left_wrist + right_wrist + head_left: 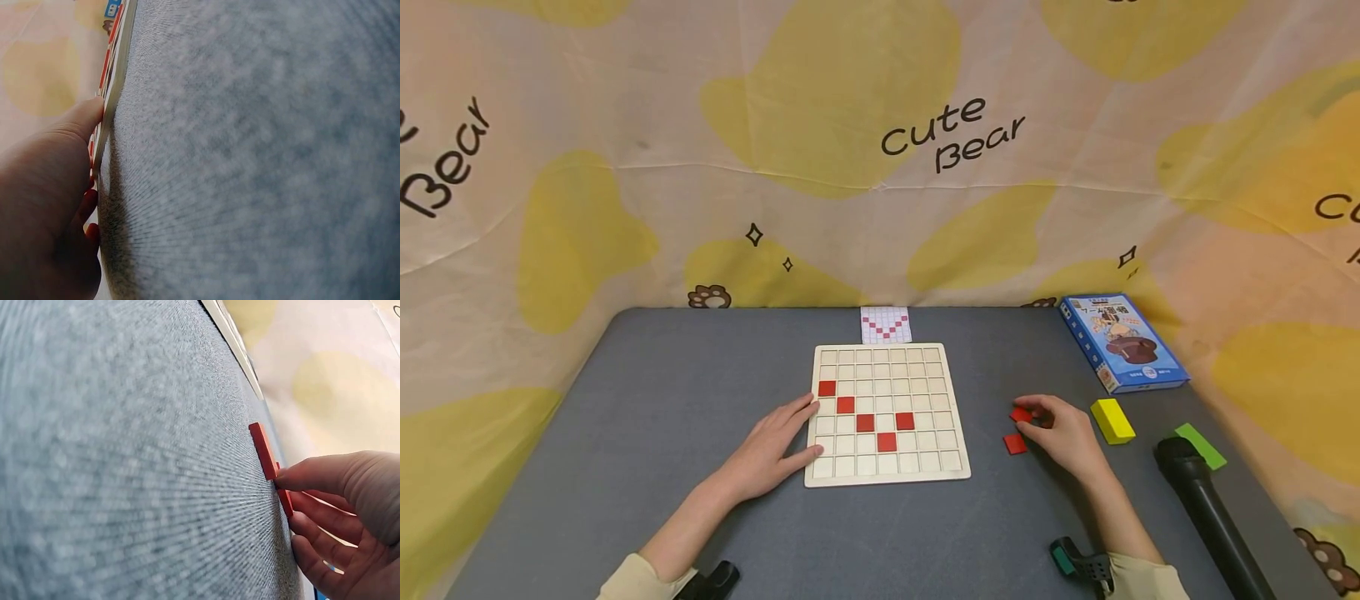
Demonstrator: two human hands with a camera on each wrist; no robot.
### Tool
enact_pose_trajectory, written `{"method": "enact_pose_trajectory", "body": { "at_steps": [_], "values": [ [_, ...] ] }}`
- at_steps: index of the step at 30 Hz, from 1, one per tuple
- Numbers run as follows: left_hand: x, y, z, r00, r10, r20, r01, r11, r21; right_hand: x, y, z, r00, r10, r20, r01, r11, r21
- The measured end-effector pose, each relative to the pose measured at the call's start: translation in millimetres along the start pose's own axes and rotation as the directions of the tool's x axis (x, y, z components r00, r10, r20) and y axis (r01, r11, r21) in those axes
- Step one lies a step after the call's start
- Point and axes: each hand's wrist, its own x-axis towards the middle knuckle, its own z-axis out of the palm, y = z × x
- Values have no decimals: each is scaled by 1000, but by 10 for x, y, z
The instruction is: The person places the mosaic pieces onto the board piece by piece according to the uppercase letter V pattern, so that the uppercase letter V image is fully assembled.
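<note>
A cream grid board (887,482) lies on the table, with several red square tiles (887,442) in its cells. My left hand (767,454) rests at the board's left edge, its fingertips and thumb touching the rim. The left wrist view shows the thumb (84,122) against the board's side. To the right of the board, my right hand (1060,433) pinches a red tile (1021,414) between thumb and fingers, low at the tabletop. Another red tile (1015,444) lies just in front of it, nearer the thumb in the right wrist view.
A card with a pink dot pattern (886,325) stands behind the board. At the right are a blue box (1123,342), a yellow block (1112,421), a green piece (1202,446) and a black microphone (1210,517). A printed cloth (820,125) hangs behind the grey table (685,375).
</note>
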Motion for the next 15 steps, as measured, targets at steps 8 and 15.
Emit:
{"method": "enact_pose_trajectory", "body": {
  "at_steps": [8, 15],
  "values": [
    [-4, -6, 2, 1000, -10, 5, 10, 1000, -6, 17, -5, 18, 1000, -6, 1, 6, 1000, 20],
    [0, -13, -1, 1000, -22, 21, 22, 1000, -3, 82, -100, 98, 1000, 6, 1, -6, 1000, 31]
  ]
}}
